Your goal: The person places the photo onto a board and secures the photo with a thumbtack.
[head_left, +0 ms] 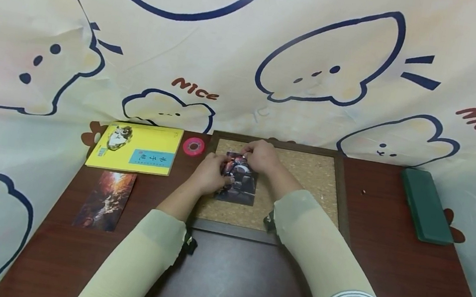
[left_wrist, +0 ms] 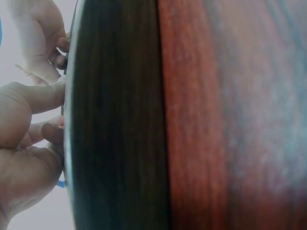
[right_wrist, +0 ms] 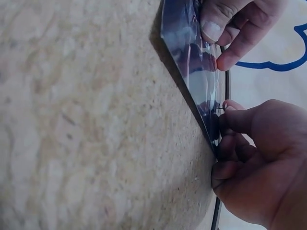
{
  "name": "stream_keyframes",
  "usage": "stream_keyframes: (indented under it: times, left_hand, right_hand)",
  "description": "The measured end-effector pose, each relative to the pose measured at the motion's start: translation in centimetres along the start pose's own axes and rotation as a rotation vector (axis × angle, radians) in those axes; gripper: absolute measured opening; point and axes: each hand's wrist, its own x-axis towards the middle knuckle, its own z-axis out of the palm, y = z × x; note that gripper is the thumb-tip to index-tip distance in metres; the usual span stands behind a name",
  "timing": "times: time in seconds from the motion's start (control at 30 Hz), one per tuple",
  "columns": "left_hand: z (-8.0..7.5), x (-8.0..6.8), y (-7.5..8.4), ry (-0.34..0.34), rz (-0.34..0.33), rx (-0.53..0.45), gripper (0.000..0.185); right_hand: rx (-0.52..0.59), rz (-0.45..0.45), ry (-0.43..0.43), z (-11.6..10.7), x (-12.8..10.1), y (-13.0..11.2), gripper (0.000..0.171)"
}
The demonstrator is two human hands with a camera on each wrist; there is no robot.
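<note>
A cork board (head_left: 306, 177) in a dark wooden frame (head_left: 346, 198) lies flat on the brown table (head_left: 383, 278). On its left half lies a dark glossy photo card (head_left: 239, 189). My left hand (head_left: 209, 174) holds the card's left edge, with fingers on its face (right_wrist: 218, 26). At the card's top edge, my right hand (head_left: 259, 155) pinches a small metal pin (right_wrist: 219, 107) against the card (right_wrist: 192, 62). In the left wrist view, both hands (left_wrist: 24, 143) show only past the frame's edge (left_wrist: 115, 120).
A yellow book (head_left: 135, 154) and a pink tape roll (head_left: 193, 146) lie left of the board. A second photo card (head_left: 106, 200) lies at the front left. A green case (head_left: 425, 205) sits at the right, with a tiny object (head_left: 363, 191) beside the frame. A cartoon-print cloth (head_left: 249, 59) hangs behind.
</note>
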Motion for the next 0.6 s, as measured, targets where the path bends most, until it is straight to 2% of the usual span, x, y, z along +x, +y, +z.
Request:
stream_keyframes:
  times: [0.3, 0.5, 0.6]
  left_hand:
    - [-0.16, -0.19, 0.14, -0.006, -0.001, 0.005, 0.066]
    - [-0.12, -0.12, 0.14, -0.007, -0.008, 0.008, 0.066]
    - [-0.04, -0.01, 0.10, -0.001, -0.008, 0.009, 0.067]
  right_hand:
    - [-0.007, 0.043, -0.039, 0.20, 0.15, -0.33, 0.019]
    - [-0.019, 0.033, -0.037, 0.24, 0.19, -0.40, 0.018]
    - [-0.005, -0.004, -0.027, 0.20, 0.08, -0.05, 0.018]
